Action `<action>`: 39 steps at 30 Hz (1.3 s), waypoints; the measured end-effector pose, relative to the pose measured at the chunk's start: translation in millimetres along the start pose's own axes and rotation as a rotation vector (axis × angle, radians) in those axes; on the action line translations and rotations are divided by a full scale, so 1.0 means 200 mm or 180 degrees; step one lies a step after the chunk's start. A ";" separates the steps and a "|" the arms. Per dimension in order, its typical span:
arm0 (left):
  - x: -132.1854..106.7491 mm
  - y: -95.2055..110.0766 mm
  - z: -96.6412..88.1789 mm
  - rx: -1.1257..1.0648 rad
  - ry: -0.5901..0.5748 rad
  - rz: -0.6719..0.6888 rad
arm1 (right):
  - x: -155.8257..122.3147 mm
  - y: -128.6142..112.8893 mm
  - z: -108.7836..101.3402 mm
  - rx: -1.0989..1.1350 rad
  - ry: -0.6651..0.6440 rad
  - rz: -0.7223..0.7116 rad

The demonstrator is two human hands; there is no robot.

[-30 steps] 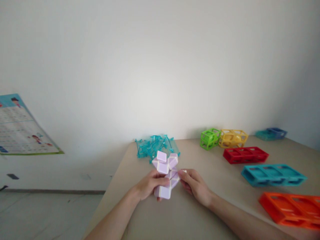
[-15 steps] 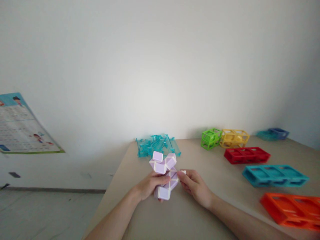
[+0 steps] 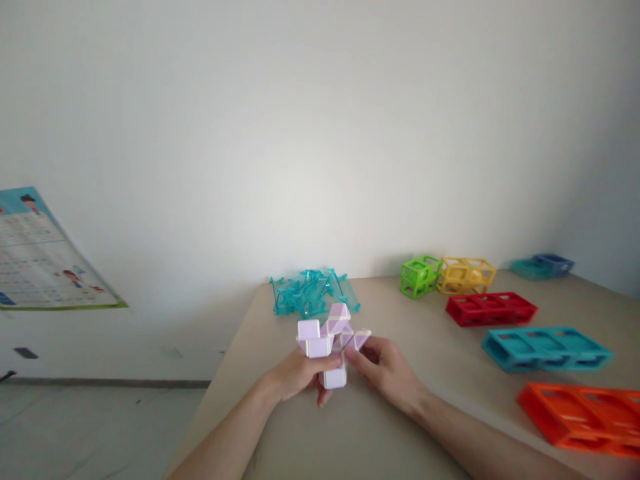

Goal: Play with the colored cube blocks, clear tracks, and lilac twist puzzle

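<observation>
The lilac block puzzle point(image 3: 319, 347), held up in front of the teal plastic pile point(image 3: 310, 297), has turned since half a second ago, baring one wedge point(image 3: 361, 341) more fully, which suggests reshaping under way, the left hand point(image 3: 299, 373) gripping it firmly, the right hand point(image 3: 389, 371) with a narrow, pinching grip at that wedge.

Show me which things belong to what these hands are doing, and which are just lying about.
In hand:
- lilac segmented toy
- left hand, gripping it
- right hand, at its right side

Lying about on the table:
- clear teal pieces
- green frame
- yellow frame
- red frame
- blue-green frame
- orange frame
- dark blue piece
</observation>
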State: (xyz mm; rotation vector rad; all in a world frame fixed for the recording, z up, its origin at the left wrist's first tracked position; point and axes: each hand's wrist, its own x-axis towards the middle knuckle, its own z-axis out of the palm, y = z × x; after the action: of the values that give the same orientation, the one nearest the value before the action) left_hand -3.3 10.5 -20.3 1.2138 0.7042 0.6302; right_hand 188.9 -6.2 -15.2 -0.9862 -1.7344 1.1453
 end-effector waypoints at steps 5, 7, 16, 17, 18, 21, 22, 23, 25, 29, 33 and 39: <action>0.02 -0.03 -0.01 0.0006 0.0085 0.0057 | 0.01 0.00 0.00 -0.0008 -0.0033 0.0181; 0.02 -0.03 -0.02 0.0034 0.0088 0.0059 | 0.01 -0.01 0.00 0.0078 -0.0115 0.0195; -0.03 0.02 0.04 0.0549 -0.0030 0.0078 | 0.00 -0.01 0.02 -0.0140 0.0069 0.0109; -0.03 0.03 0.04 0.0615 -0.0063 0.0135 | 0.00 -0.01 0.02 -0.0122 0.0013 0.0115; -0.03 0.03 0.04 0.0648 -0.0090 0.0196 | 0.00 -0.01 0.02 -0.0071 -0.0064 0.0117; -0.03 0.02 0.03 0.0638 -0.0141 0.0349 | 0.01 -0.02 0.02 0.0086 -0.0250 0.0091; -0.03 0.01 0.02 0.0622 -0.0156 0.0385 | 0.01 -0.02 0.02 0.0131 -0.0287 0.0063; -0.03 0.01 0.02 0.0598 -0.0172 0.0414 | 0.01 -0.01 0.02 0.0181 -0.0306 0.0020; -0.02 0.00 0.01 0.0542 -0.0198 0.0439 | 0.01 0.00 0.01 0.0326 -0.0327 -0.0046; -0.03 0.03 0.01 0.0419 -0.0394 0.0443 | 0.01 0.03 0.01 0.0736 -0.0429 0.0110; -0.03 0.05 0.02 0.0250 -0.0641 0.0482 | 0.02 0.04 0.00 0.1117 -0.0618 0.0172; -0.04 0.05 0.02 -0.0155 -0.0751 0.0545 | 0.03 0.08 -0.02 0.1484 -0.0798 0.0201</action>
State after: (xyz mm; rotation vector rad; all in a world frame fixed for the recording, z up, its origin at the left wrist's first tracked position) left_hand -5.5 5.3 -8.1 1.2868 0.3882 0.6290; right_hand 192.2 5.7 -28.8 -0.6336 -1.5226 1.6771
